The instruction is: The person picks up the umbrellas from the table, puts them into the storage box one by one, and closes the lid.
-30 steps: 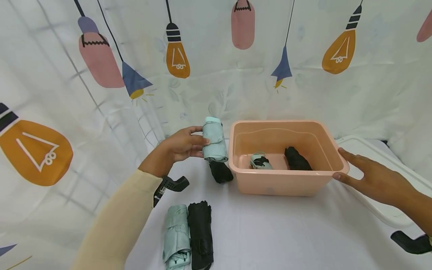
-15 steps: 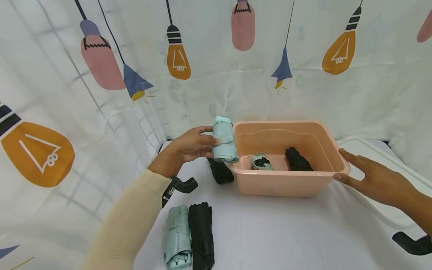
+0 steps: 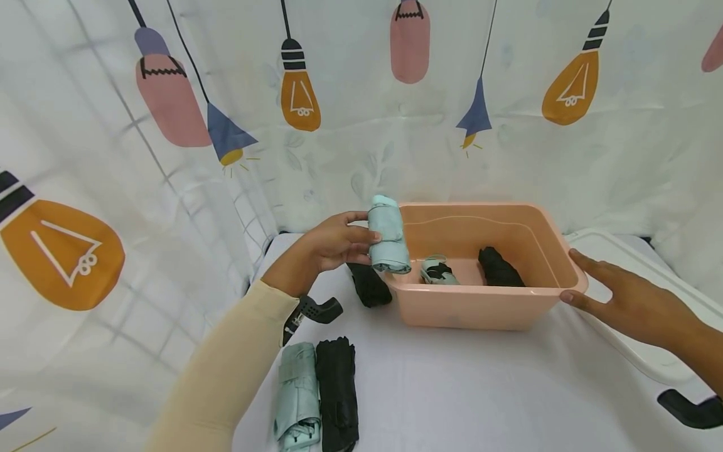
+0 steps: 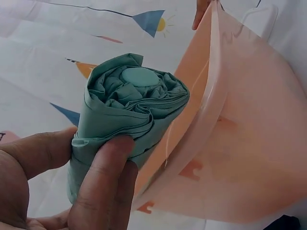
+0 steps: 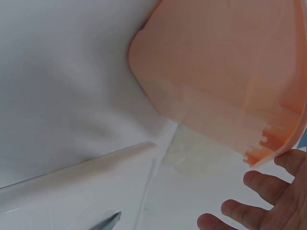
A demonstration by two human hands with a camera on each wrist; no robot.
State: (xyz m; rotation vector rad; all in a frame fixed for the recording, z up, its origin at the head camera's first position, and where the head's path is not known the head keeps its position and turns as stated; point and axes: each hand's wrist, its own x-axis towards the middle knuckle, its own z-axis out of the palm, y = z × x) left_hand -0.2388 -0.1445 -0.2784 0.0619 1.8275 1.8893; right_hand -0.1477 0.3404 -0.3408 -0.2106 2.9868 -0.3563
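Note:
My left hand [image 3: 341,242] grips a light teal folded umbrella [image 3: 390,235] at the left rim of the peach plastic tub [image 3: 480,307]. The left wrist view shows the thumb and fingers around the umbrella [image 4: 127,115], its round end cap facing the camera. My right hand [image 3: 632,301] touches the tub's right end with fingers extended; in the right wrist view its fingertips [image 5: 288,160] are at the rim. Inside the tub lie a small teal-and-black bundle [image 3: 437,271] and a black folded umbrella [image 3: 499,267].
A black bundle [image 3: 369,285] lies left of the tub. Nearer on the white cloth, a teal folded umbrella [image 3: 297,395] and a black folded umbrella [image 3: 337,392] lie side by side. A white lid [image 3: 649,351] sits right of the tub, and a printed curtain [image 3: 350,75] hangs behind.
My left hand has moved right with the teal umbrella, from beside the tub to overlapping its left rim in the head view. The right hand stays at the tub's right end.

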